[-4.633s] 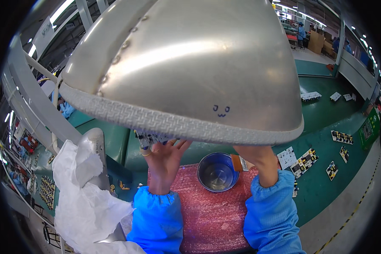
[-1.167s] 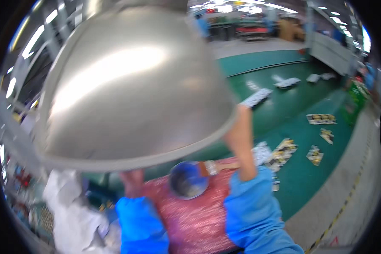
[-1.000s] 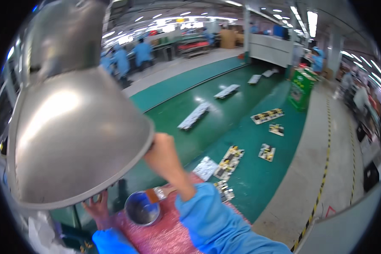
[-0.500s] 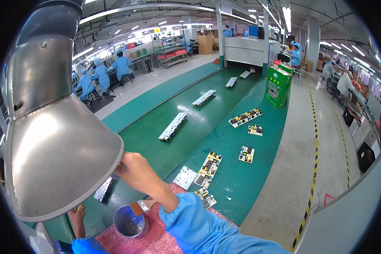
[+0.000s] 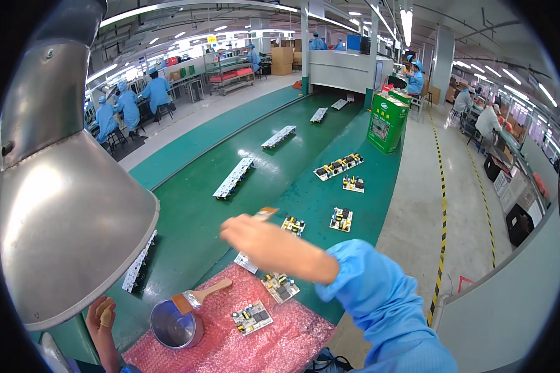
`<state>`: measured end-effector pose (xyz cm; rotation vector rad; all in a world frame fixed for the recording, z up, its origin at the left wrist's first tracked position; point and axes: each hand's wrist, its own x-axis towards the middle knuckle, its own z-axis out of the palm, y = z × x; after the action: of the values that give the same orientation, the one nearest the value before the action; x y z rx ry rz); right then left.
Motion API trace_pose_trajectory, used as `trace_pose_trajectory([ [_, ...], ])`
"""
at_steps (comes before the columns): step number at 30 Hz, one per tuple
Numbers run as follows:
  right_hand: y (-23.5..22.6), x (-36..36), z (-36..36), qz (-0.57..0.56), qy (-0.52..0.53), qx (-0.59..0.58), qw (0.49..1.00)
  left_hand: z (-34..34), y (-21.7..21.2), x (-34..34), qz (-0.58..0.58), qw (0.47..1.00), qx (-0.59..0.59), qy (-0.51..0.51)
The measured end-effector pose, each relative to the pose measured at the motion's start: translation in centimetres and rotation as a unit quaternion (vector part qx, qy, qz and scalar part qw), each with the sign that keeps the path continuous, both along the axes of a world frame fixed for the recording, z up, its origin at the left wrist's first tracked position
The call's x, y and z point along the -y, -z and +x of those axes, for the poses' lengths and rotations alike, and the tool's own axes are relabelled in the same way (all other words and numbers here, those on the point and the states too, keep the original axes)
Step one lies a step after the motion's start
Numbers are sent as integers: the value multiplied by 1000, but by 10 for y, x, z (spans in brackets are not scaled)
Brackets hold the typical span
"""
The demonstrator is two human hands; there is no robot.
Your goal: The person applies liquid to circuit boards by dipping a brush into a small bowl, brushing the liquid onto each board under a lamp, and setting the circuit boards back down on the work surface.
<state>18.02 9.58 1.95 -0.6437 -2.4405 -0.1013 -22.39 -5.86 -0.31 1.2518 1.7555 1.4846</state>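
Note:
My right hand (image 5: 277, 245) is slightly blurred above the circuit boards at the near end of the green line, fingers closed together. Beyond its knuckles sticks out an orange and pale tip, which looks like part of a brush (image 5: 266, 213); the rest is hidden by the hand. My left hand (image 5: 101, 316) is low at the left, loosely bent, with a yellow finger cot and nothing visible in it. Between the hands, a flat wooden-handled brush (image 5: 191, 300) lies across the rim of a metal pot (image 5: 196, 332). A circuit board (image 5: 252, 318) rests on pink bubble wrap (image 5: 224, 345).
A metal fume hood (image 5: 68, 230) fills the left side, near my left hand. Long board panels (image 5: 234, 178) lie along the green line toward a white machine housing (image 5: 337, 69). More populated boards (image 5: 341, 219) and a green can (image 5: 387, 123) stand at the right. People work at side benches.
My right hand has come out from beside the hood, moving right over the boards. The view has swung right, uncovering the board on the bubble wrap. The brush on the pot stays put.

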Motion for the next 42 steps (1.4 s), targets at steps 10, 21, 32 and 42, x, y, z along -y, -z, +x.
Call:
trace_pose_trajectory([
  [10,98,-206,197,7,465,90,881,-16,18,-2,30,998,36,-47],
  [21,121,-264,215,-96,665,128,730,-71,58,20,63,991,40,-111],
  [32,106,-264,217,-171,630,108,750,-131,100,42,71,991,-17,-112],
  [42,12,-175,198,-327,391,32,860,11,-11,51,28,994,-89,-48],
])
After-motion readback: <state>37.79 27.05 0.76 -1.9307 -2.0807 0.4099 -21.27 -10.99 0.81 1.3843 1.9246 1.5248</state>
